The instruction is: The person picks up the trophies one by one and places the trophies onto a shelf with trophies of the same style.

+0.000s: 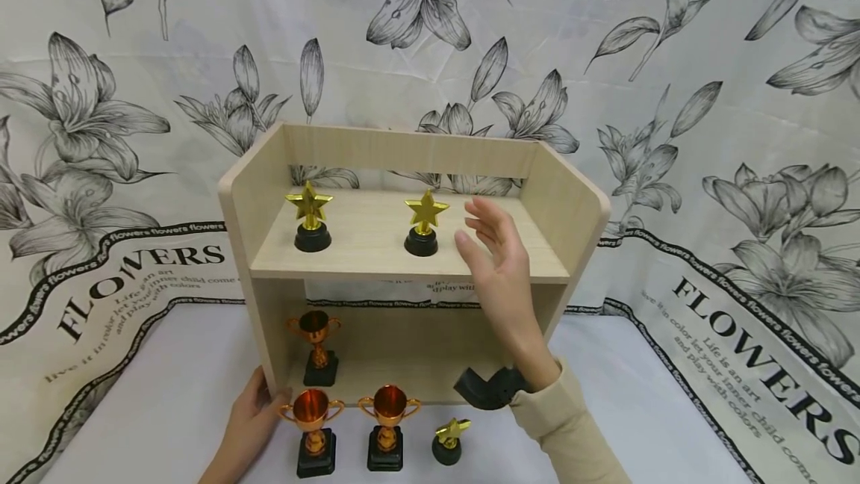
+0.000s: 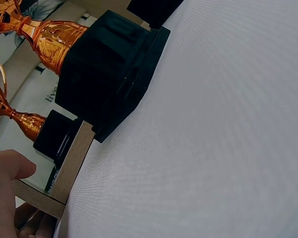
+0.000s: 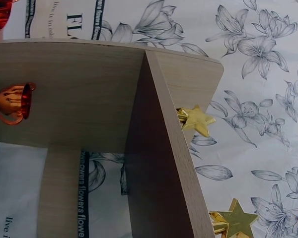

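Observation:
My left hand (image 1: 248, 420) grips the lower front edge of the left side panel of a small wooden shelf (image 1: 363, 234). In the left wrist view, its thumb lies on one side of the panel and its fingers on the other. My right hand (image 1: 500, 267) hovers by the upper board, fingers slightly bent, holding nothing. Just left of it stands a gold star trophy (image 1: 423, 222) on a round black base. Another star trophy (image 1: 311, 219) stands at the upper board's left. Inside the lower compartment, at left, is a bronze-coloured cup trophy (image 1: 319, 349).
Two more cup trophies (image 1: 314, 432) (image 1: 386, 428) and a small star trophy (image 1: 448, 443) stand on the white tablecloth (image 1: 154, 394) before the shelf. A black band (image 1: 490, 388) is at my right wrist. Flower-printed cloth (image 1: 672, 36) hangs behind.

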The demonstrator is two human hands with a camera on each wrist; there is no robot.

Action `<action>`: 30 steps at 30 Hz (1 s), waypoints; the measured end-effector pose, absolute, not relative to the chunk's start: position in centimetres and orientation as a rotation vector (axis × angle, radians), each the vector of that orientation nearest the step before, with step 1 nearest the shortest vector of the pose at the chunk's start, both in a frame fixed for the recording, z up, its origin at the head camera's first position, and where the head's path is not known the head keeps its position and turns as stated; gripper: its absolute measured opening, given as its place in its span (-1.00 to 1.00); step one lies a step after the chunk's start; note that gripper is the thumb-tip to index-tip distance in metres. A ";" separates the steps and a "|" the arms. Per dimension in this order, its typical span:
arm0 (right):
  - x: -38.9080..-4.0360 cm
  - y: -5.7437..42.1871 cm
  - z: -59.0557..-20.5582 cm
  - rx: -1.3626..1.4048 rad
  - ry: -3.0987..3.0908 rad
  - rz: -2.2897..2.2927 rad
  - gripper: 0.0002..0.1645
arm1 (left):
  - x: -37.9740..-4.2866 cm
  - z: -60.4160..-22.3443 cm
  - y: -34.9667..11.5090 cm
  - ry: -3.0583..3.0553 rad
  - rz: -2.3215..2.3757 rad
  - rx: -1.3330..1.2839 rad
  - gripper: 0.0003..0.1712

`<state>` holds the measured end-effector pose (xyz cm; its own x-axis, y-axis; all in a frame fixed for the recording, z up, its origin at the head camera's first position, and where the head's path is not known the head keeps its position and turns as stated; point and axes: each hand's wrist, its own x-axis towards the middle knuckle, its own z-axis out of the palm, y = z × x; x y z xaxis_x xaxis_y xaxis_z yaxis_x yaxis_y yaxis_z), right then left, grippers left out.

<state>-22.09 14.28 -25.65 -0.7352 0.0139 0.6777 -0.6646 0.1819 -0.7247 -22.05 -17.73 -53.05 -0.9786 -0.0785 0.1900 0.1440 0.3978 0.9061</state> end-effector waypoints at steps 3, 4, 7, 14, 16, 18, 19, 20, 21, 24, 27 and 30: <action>-21.7 14.4 -25.9 0.622 -1.890 1.624 -0.45 | -22.0 -53.0 -17.6 -2.464 -1.627 -0.048 -0.31; -21.6 14.5 -26.0 0.630 -1.882 1.633 -0.45 | -22.0 -53.0 -17.6 -2.465 -1.628 -0.046 -0.31; -21.2 14.7 -26.1 0.642 -1.874 1.643 -0.45 | -22.0 -53.0 -17.6 -2.465 -1.629 -0.048 -0.31; -20.5 14.9 -26.4 0.671 -1.862 1.623 -0.48 | -21.9 -52.9 -17.5 -2.455 -1.635 -0.061 -0.31; -20.2 14.9 -26.4 0.671 -1.865 1.625 -0.48 | -21.9 -52.9 -17.5 -2.456 -1.629 -0.062 -0.31; -20.0 14.9 -26.5 0.670 -1.867 1.628 -0.49 | -21.8 -52.9 -17.5 -2.453 -1.621 -0.066 -0.32; -19.9 15.0 -26.5 0.671 -1.866 1.627 -0.49 | -21.8 -52.9 -17.5 -2.451 -1.612 -0.067 -0.33; -19.8 15.0 -26.6 0.671 -1.867 1.621 -0.50 | -21.8 -52.8 -17.5 -2.448 -1.611 -0.071 -0.33; -19.7 15.0 -26.6 0.676 -1.863 1.617 -0.50 | -21.8 -52.8 -17.5 -2.449 -1.608 -0.073 -0.33; -19.4 15.1 -26.7 0.693 -1.849 1.607 -0.51 | -21.8 -52.7 -17.5 -2.441 -1.610 -0.078 -0.34; -19.1 15.1 -26.8 0.709 -1.832 1.608 -0.52 | -21.8 -52.7 -17.5 -2.444 -1.612 -0.074 -0.34; -18.8 15.1 -26.9 0.722 -1.822 1.611 -0.54 | -21.8 -52.8 -17.6 -2.439 -1.602 -0.074 -0.34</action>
<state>-18.83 15.09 -26.92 -0.6751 -0.0116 0.7377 -0.7336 0.1170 -0.6695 -21.79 -17.55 -52.78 -0.9742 -0.0791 0.2114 0.1626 0.4037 0.9003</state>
